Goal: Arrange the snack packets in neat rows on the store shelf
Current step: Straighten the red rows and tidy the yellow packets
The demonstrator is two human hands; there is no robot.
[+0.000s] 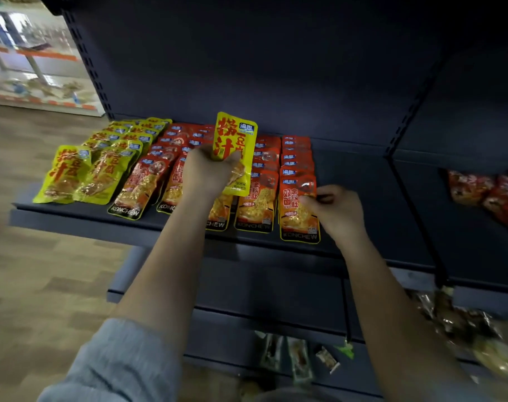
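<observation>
My left hand (pixel 209 169) grips one yellow packet (pixel 235 152), lifted upright above the shelf (pixel 363 181). My right hand (pixel 334 210) pinches the front red packet (pixel 299 210) of the rightmost row. On the shelf lie two yellow rows (pixel 101 158) and four red rows (pixel 218 175), overlapping front to back.

1. Yellow packet (pixel 236 152) is showing red lettering and a blue logo.
2. Orange-red packets (pixel 298 198) are carrying black bottom bands, yellow-trimmed.
3. Shelf (pixel 363 181) is looking dark navy.
4. Sleeve (pixel 113 364) is showing grey-blue.
</observation>
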